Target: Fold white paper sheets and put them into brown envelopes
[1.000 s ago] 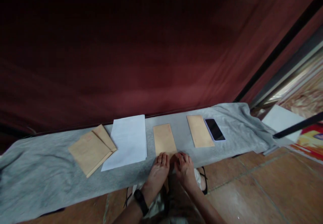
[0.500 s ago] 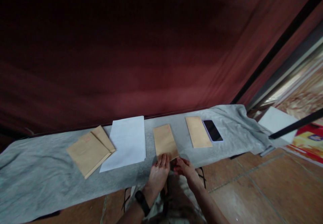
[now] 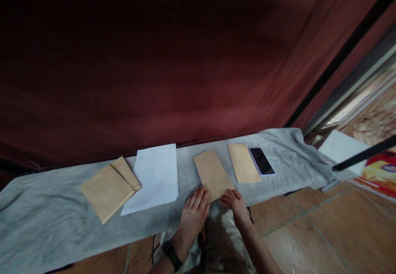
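A brown paper envelope point(image 3: 214, 174) lies slanted in front of me, close to the near edge of the cloth-covered surface. At its lower right corner my right hand point(image 3: 236, 206) is closed, fingers pinching the paper. My left hand point(image 3: 193, 212), a dark band on its wrist, rests flat with outstretched fingers against the lower left corner. Its thumb is mostly hidden. Right of this envelope lies another brown envelope point(image 3: 243, 163). To the left are white paper sheets point(image 3: 154, 177), with several overlapping brown envelopes point(image 3: 108, 189) at their left edge.
A phone point(image 3: 262, 161) with a dark screen lies beside the right-hand envelope. Grey cloth point(image 3: 43, 212) covers the narrow surface. Behind it stands a dark red panel point(image 3: 185, 80); a black bar point(image 3: 365, 154) juts in from the right. Floor tiles point(image 3: 309, 224) show below.
The middle envelope has turned, its lower end swinging right, and its faint red mark no longer shows. My right hand has moved slightly right with its corner.
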Demonstrator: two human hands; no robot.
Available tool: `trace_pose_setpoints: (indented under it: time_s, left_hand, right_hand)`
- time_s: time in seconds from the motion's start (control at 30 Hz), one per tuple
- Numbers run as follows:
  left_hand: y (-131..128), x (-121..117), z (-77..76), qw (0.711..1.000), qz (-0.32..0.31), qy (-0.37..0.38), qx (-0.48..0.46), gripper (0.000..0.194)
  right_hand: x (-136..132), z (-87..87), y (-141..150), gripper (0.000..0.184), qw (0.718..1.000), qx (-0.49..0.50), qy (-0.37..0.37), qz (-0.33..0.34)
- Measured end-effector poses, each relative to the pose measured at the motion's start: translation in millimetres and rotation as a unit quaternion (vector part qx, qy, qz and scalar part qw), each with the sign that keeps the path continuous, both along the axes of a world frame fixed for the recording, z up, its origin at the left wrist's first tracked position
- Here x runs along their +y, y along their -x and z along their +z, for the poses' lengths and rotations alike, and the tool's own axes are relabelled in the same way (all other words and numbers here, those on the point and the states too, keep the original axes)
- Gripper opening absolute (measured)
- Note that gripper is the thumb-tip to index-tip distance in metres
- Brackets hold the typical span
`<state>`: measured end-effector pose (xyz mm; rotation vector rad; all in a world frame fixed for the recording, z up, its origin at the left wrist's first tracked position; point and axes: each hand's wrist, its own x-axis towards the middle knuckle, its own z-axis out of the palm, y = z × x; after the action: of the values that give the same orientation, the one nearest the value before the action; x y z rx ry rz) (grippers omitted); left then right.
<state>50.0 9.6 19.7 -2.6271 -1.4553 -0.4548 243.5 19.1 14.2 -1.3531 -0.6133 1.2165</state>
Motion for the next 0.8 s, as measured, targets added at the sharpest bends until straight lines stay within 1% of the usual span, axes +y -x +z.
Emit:
trace_pose_setpoints:
  time_s: [0.1,0.17,0.27,0.33,0.47,0.67,0.8]
  left_hand:
    - [19.9,6.6,-5.8,1.0,0.003,-0.01,-0.019,0.043]
    - [32.1,10.9,-10.5,1.0,-0.002,-0.015,-0.023,0.042]
    - [44.3,14.4,-17.0,0.999,0.0,-0.034,-0.024,0.039]
    - [48.1,14.7,-20.1,0.998,0.016,-0.047,-0.029,0.04]
    - [49.4,14.4,-23.5,0.997,0.042,-0.048,-0.039,0.041]
    - [47.3,14.2,-25.4,0.998,0.036,-0.032,-0.051,0.037]
    - [46.5,12.5,-22.4,0.997,0.037,-0.024,-0.065,0.038]
  right_hand:
    - [2.4,0.4,-30.2,0.042,0.996,0.041,0.03,-0.067]
    - [5.4,-0.8,-51.7,0.037,0.994,0.048,0.031,-0.093]
    - [10.9,-6.2,-79.3,0.033,0.99,0.061,0.039,-0.12]
    - [14.1,-10.5,-91.9,0.03,0.988,0.069,0.044,-0.129]
    - [18.4,-15.0,-105.0,0.028,0.988,0.069,0.041,-0.131]
    - [26.4,-14.7,-115.6,0.023,0.986,0.078,0.047,-0.142]
    - [29.5,-18.9,-121.2,0.017,0.986,0.085,0.058,-0.132]
